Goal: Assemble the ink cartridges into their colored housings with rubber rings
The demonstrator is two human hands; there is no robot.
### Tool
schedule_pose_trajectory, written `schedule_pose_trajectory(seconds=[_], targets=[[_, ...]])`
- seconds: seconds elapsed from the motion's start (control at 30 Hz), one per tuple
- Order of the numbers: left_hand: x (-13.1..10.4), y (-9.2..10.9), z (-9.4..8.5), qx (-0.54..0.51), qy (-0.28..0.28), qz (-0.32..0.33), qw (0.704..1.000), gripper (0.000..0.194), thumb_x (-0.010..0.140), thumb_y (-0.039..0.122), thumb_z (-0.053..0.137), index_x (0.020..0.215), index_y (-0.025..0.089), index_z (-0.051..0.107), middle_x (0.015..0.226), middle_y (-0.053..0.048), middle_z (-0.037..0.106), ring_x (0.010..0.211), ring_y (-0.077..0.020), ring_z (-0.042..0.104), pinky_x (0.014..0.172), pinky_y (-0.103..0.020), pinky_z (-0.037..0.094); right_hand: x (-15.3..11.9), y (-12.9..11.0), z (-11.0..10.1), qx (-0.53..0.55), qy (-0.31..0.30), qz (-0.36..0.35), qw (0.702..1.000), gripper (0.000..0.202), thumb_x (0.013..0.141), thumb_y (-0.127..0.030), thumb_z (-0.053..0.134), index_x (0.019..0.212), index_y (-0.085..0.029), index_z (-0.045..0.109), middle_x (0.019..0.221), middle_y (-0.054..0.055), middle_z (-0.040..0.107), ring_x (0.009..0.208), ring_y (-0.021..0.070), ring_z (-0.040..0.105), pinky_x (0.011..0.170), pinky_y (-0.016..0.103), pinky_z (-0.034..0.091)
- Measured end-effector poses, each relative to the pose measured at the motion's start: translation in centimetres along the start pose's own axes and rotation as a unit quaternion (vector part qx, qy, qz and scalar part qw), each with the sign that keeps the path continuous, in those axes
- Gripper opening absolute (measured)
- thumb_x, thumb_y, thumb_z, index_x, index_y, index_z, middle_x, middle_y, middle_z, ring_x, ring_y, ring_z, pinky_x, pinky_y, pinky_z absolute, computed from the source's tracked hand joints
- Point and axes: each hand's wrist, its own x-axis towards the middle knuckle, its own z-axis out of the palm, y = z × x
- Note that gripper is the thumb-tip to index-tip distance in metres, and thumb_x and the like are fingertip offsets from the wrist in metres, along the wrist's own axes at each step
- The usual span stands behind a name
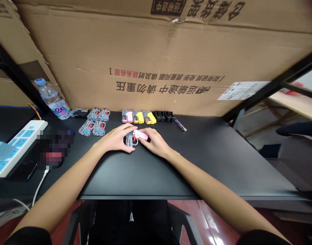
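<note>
My left hand (118, 136) has thumb and fingers closed around a small clear plastic toy body (129, 140), which has a red part like a trigger and a clear loop. Between the thumb and fingers of my right hand (156, 141) is a pink plastic piece (141, 134) with a round end. The pink piece meets the right side of the clear body; whether the two are joined, I cannot tell. Just beyond my hands stand a clear toy with a pink piece (129, 116) and two with yellow pieces (138, 117).
Several clear toy bodies (99, 127) lie at left, near a water bottle (53, 99). Black parts (163, 116) and a purple pen-like tool (180, 125) are at the back. A white power strip (20, 143) lies far left. Cardboard (156, 51) walls the table's rear.
</note>
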Motion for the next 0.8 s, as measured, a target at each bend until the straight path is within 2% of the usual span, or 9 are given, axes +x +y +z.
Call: schedule_pose_trajectory(seconds=[0.3, 0.8], targets=[[0.16, 0.42, -0.34, -0.019, 0.002, -0.005, 1.0, 0.083, 0.072, 0.037, 0.091, 0.146, 0.022, 0.057, 0.148, -0.012, 0.062, 0.137, -0.0349, 0.062, 0.117, -0.049, 0.052, 0.29, -0.39, -0.43, 0.044, 0.0, 0.009, 0.999, 0.027, 0.105, -0.043, 0.063, 0.123, -0.023, 0.068, 0.115, 0.009, 0.077, 0.1, 0.028, 0.072, 0.093, 0.044, 0.054], [0.1, 0.03, -0.32, -0.038, 0.004, -0.009, 0.999, 0.087, 0.071, 0.038, 0.092, 0.15, 0.024, 0.058, 0.151, -0.013, 0.061, 0.141, -0.0367, 0.06, 0.119, -0.052, 0.049, 0.02, -0.01, -0.21, 0.02, -0.005, -0.004, 1.0, 0.03, 0.106, -0.043, 0.061, 0.127, -0.023, 0.066, 0.119, 0.011, 0.076, 0.102, 0.0293, 0.07, 0.095, 0.047, 0.054]])
